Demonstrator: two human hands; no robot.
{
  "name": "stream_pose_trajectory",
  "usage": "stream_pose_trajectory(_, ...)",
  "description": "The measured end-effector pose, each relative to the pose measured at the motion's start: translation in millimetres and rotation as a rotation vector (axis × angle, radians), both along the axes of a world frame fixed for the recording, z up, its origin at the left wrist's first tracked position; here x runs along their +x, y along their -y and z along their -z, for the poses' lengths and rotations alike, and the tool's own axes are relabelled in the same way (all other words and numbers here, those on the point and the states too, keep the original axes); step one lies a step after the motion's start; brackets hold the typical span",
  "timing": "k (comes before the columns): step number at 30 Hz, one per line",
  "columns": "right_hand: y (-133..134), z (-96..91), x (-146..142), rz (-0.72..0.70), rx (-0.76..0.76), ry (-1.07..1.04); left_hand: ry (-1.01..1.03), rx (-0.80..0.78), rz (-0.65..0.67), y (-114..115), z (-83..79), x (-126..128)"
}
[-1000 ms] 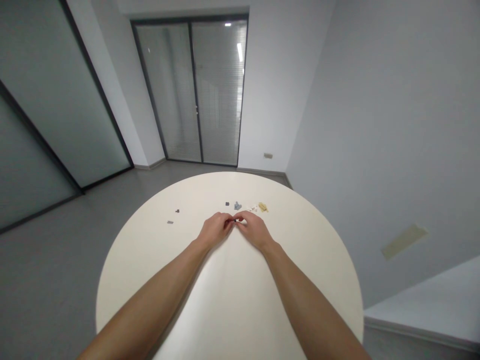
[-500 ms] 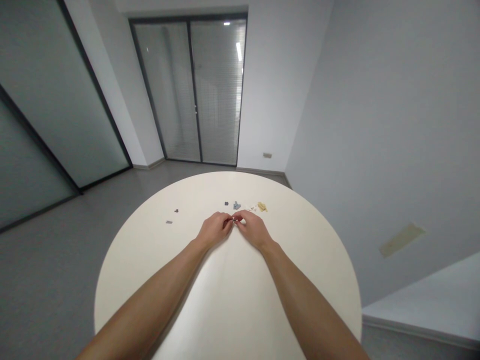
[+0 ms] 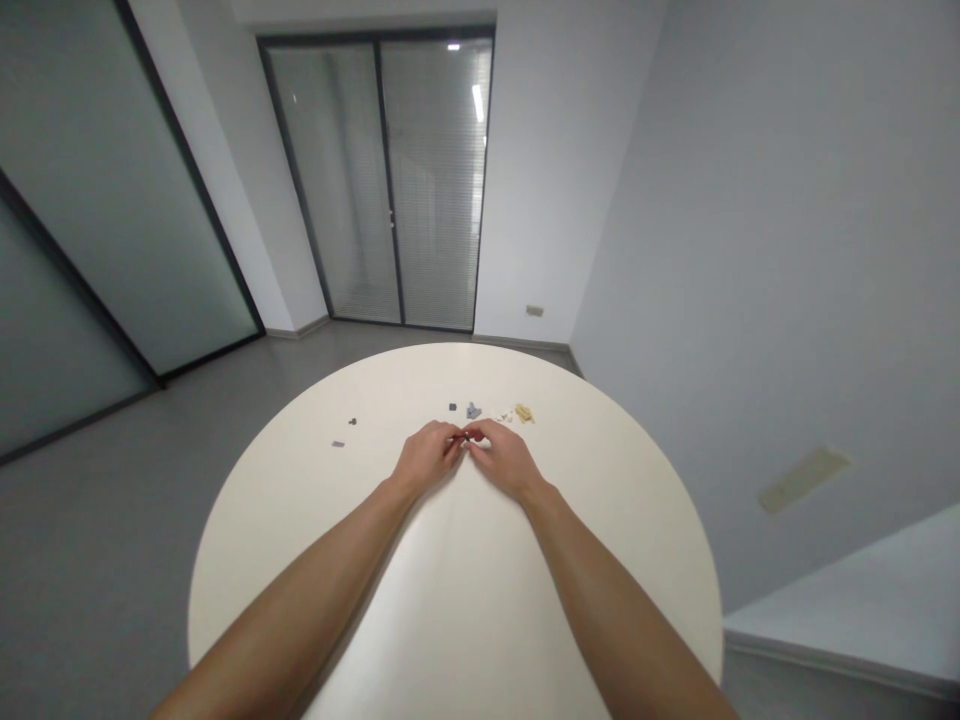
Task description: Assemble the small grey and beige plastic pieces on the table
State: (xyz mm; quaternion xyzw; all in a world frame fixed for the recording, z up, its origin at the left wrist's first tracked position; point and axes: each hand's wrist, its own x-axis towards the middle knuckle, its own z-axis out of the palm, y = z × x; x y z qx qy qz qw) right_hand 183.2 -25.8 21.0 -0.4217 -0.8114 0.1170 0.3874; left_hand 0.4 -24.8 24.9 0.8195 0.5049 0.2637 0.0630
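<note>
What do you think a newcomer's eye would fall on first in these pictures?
The round cream table dominates the lower middle of the view, with two bare forearms reaching across it. Near its centre, the left hand and right hand meet over something too small to make out, just below small grey pieces and tan pieces. Beyond the table, a glazed double door with blinds stands in the far wall.

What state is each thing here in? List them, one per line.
Tiny part, pinched, details unclear
Left hand, fingertips closed on it
Right hand, fingertips closed on it
Grey pieces, loose on the table
Tan pieces, lying together
Glass door, shut
</note>
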Motion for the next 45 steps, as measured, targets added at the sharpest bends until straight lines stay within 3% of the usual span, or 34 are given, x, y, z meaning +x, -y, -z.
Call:
stream_pose_trajectory(7, -0.7, -0.3, 0.1, 0.058, 0.004, 0.021, 0.047, 0.015, 0.005, 0.1, 0.0, 0.7)
stream_pose_trajectory(24, -2.7, 1.4, 0.6, 0.013, 0.018, 0.003, 0.085, -0.024, -0.009, 1.5, -2.0, 1.4)
stream_pose_trajectory(45, -5.2, 1.7, 1.9, 0.013, 0.001, -0.033, 0.002, -0.008, -0.008, 2.5, -2.1, 1.0)
